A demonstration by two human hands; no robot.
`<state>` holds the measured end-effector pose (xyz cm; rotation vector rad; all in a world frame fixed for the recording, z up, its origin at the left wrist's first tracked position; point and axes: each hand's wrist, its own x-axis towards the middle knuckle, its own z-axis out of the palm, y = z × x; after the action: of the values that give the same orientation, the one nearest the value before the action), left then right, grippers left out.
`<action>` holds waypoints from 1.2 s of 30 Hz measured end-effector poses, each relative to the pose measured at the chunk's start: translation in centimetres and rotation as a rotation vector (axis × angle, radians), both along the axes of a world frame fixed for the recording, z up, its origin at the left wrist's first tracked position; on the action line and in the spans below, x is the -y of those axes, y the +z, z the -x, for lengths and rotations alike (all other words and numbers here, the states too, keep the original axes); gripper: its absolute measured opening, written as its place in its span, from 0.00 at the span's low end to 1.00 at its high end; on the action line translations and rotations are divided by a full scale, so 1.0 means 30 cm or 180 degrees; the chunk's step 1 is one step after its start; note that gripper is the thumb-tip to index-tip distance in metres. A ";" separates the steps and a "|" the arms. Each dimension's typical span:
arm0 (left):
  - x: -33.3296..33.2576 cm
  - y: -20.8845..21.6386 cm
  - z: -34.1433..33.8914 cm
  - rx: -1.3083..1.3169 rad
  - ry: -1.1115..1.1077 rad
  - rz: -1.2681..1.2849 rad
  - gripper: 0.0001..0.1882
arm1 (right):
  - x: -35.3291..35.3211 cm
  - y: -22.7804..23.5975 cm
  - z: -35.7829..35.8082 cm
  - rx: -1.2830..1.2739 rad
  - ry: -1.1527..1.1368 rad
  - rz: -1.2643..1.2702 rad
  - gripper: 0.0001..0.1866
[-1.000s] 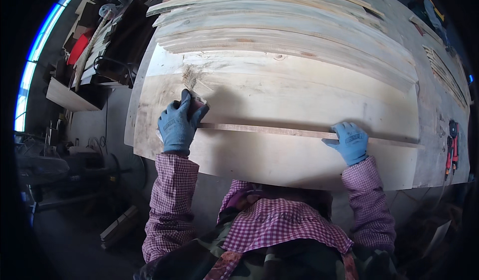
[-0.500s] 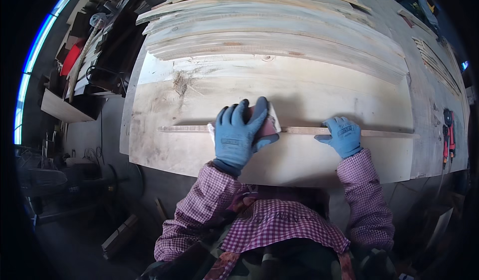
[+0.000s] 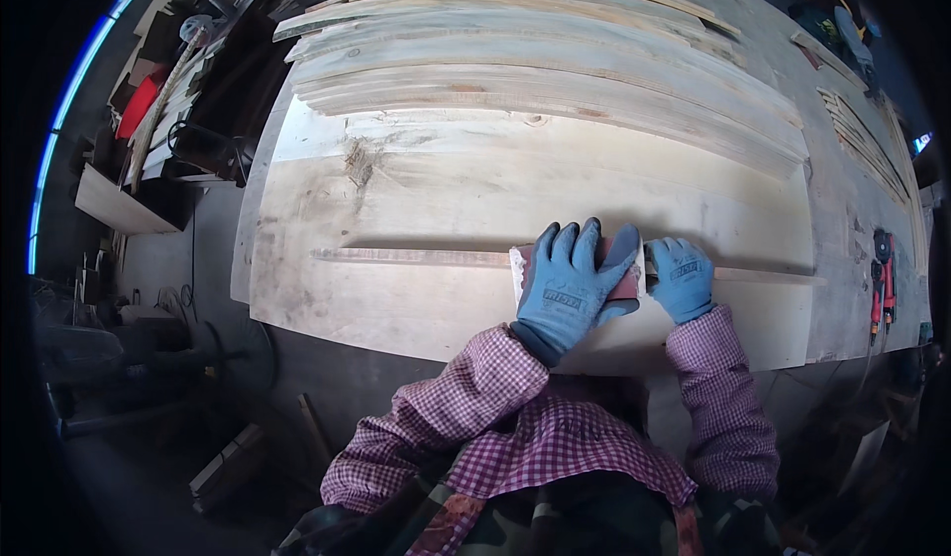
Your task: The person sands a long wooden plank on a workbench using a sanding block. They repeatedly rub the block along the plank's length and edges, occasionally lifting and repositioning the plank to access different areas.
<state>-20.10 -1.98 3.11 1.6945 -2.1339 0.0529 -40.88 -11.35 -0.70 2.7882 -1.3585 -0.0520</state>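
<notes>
A long, narrow wooden strip lies left to right across the pale board. My left hand, in a blue-grey work glove, is closed over a piece of reddish-brown sandpaper with ragged white edges, which rests over the strip. What lies under the palm is hidden. Just to its right, my right hand, gloved the same way, grips the strip with fingers on its far side and the thumb mostly hidden behind the sandpaper. The strip's right end runs on past this hand.
Long boards are stacked at the far side of the bench. A small heap of wood shavings sits left of centre. Red-and-black hand tools and thin wooden strips lie on the right. Assorted timber stands at the far left.
My left hand has slid right along the strip with the sandpaper, coming close beside my right hand. My right hand stays in nearly the same place on the strip.
</notes>
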 end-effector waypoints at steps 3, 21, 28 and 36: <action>-0.001 0.012 -0.009 -0.0223 -0.0107 -0.0017 0.47 | 0.005 0.014 -0.002 0.0217 0.0057 0.0008 0.47; -0.117 0.033 -0.507 -0.0830 0.0201 0.0268 0.40 | -0.122 0.164 -0.244 0.0943 0.0991 0.0012 0.48; -0.116 -0.164 -0.589 0.0696 0.1129 -0.0541 0.17 | -0.232 0.156 -0.450 0.0986 0.0492 0.0110 0.42; -0.155 -0.119 -0.561 0.0287 0.1065 -0.0263 0.21 | -0.135 0.143 -0.032 0.1088 -0.0826 0.1043 0.44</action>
<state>-3.26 2.66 -0.45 2.1190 -1.9139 0.1412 -39.92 -7.29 3.59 2.4094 -1.6169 0.6070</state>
